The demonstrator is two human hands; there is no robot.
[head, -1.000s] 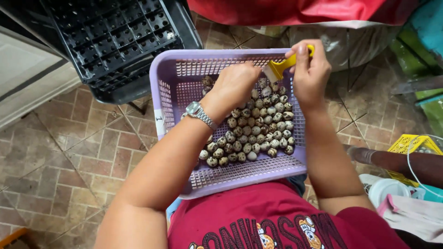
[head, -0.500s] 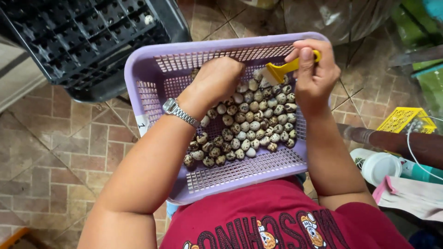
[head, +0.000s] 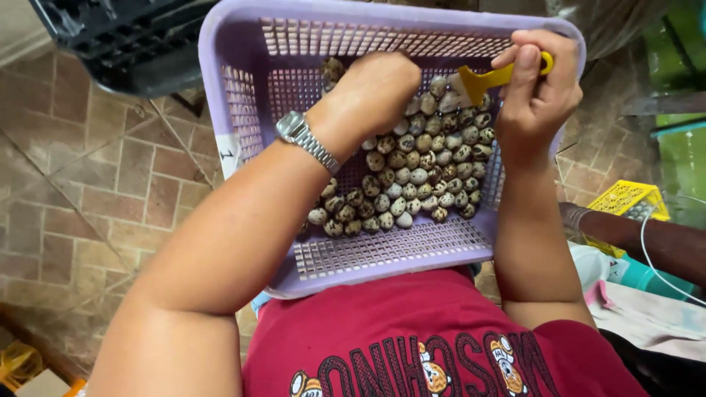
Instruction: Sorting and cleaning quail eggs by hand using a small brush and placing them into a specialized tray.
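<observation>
A lilac plastic basket (head: 243, 110) with a perforated floor rests on my lap and holds several small speckled eggs (head: 419, 176) packed together. My left hand (head: 375, 92), with a silver wristwatch (head: 305, 140) on the wrist, reaches down into the pile with fingers curled on the eggs at its far edge; what it grips is hidden. My right hand (head: 540, 92) is shut on a small yellow scraper tool (head: 489, 76), its pale blade touching the eggs at the far right corner.
A black plastic crate (head: 125, 37) stands on the brick-tiled floor (head: 95, 198) at the upper left. A yellow perforated basket (head: 625, 202), a dark pipe (head: 640, 239) and cloths lie at the right. My red printed shirt fills the bottom.
The view has closed in on the basket. My left hand has stayed among the eggs at the far side, and my right hand still holds the yellow tool at the far right corner.
</observation>
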